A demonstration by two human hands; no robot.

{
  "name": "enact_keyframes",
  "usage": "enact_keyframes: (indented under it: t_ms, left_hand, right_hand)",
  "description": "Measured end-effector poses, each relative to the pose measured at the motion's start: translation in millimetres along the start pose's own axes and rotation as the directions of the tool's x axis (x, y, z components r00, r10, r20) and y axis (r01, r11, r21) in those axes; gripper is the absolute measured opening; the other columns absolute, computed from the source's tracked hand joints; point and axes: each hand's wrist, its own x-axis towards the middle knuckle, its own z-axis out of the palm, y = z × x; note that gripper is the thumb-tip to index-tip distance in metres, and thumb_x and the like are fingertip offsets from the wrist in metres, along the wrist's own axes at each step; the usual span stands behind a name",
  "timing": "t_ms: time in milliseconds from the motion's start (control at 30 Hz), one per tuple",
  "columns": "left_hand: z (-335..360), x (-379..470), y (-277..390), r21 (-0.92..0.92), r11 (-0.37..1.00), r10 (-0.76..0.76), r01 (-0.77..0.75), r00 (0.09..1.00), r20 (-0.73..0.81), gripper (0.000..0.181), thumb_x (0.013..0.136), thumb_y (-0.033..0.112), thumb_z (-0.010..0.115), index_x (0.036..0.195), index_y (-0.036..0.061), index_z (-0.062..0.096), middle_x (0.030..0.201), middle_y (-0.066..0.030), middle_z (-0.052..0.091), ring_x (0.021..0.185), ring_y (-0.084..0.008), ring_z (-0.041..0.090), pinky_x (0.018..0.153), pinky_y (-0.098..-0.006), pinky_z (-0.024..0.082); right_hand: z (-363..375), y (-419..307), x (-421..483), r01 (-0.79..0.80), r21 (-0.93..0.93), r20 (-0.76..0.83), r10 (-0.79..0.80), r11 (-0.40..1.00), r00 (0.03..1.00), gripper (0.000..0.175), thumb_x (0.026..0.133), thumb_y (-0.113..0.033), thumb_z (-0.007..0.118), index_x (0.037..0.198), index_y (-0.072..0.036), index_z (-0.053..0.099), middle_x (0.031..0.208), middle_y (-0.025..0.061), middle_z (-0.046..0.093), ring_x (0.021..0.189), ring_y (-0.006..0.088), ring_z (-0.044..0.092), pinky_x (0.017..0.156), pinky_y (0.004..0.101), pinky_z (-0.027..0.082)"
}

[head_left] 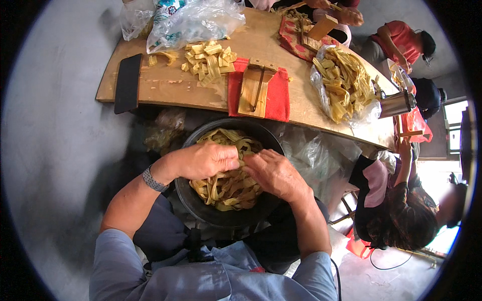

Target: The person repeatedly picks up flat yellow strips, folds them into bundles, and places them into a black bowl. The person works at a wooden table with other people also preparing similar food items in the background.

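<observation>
Both of my hands are close together over a round dark basin (188, 205) between my knees. Flat yellowish plant strips (226, 192) lie tangled in it. My left hand (212, 160), below a metal watch, pinches a piece of strip between thumb and fingers. Close beside it, my right hand (275, 173) has its fingers curled at the same piece; the strip is mostly hidden by the fingers. On the table edge ahead, a wooden block tool with a thin metal bar (254, 88) rests on a red cloth (278, 98).
The wooden table (169, 88) bears a black phone (128, 84), a pile of cut strips (211, 60), clear plastic bags (199, 22), a bag of folded strips (344, 86) and a metal flask (397, 103). Several people sit around it; one person (406, 214) is at the right.
</observation>
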Motion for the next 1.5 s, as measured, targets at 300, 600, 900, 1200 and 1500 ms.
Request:
enact_keyframes:
  t_ms: [300,600,900,1200,1500]
  left_hand:
    - [-24,30,6,-0.048,0.998,0.017,-0.035,0.944,-0.33,0.023,0.1,0.021,0.057,0.112,0.0015,0.058,0.09,0.001,0.057,0.083,-0.0068,0.052,0.074,-0.0261,0.047]
    - [-41,60,28,-0.127,0.985,0.018,-0.113,0.812,-0.584,0.018,0.096,0.02,0.061,0.104,0.0044,0.064,0.086,0.0042,0.058,0.076,-0.0043,0.05,0.07,-0.0234,0.046]
    - [-48,82,18,-0.017,1.0,-0.009,-0.002,0.766,-0.643,0.015,0.094,0.018,0.062,0.101,0.0049,0.064,0.091,0.0003,0.066,0.082,-0.0103,0.061,0.074,-0.0277,0.05]
    - [-36,65,-3,0.083,0.996,0.07,-0.022,0.762,-0.643,0.024,0.093,0.024,0.064,0.09,-0.0006,0.062,0.078,-0.0097,0.065,0.072,-0.0148,0.062,0.069,-0.0312,0.051]
    - [-34,24,17,-0.031,0.999,-0.046,0.034,0.822,-0.568,0.055,0.096,0.052,0.055,0.081,-0.0007,0.063,0.072,-0.0036,0.063,0.068,-0.012,0.061,0.066,-0.0276,0.05]
  right_hand:
    - [-19,23,28,-0.107,-0.131,-0.322,0.06,0.986,0.945,0.024,0.085,-0.012,0.069,0.106,-0.003,0.06,0.088,0.0111,0.065,0.081,0.0305,0.064,0.072,0.0395,0.052]
    - [-32,45,50,-0.213,-0.255,-0.428,0.087,0.943,0.9,0.021,0.09,-0.015,0.065,0.109,-0.006,0.064,0.091,0.0117,0.068,0.085,0.03,0.065,0.078,0.0392,0.05]
    - [-29,58,62,-0.252,-0.328,-0.466,0.077,0.91,0.882,0.02,0.089,-0.017,0.064,0.106,-0.008,0.064,0.09,0.0084,0.068,0.085,0.0262,0.066,0.078,0.0389,0.05]
    - [-22,59,44,-0.242,-0.112,-0.37,0.186,0.964,0.91,0.024,0.088,-0.016,0.067,0.108,-0.004,0.063,0.093,0.0164,0.068,0.089,0.0329,0.066,0.077,0.0416,0.052]
    - [-38,10,20,-0.503,0.447,0.145,0.495,0.74,0.857,0.053,0.083,-0.025,0.078,0.127,-0.004,0.057,0.101,0.0087,0.07,0.094,0.0142,0.066,0.083,0.0305,0.053]
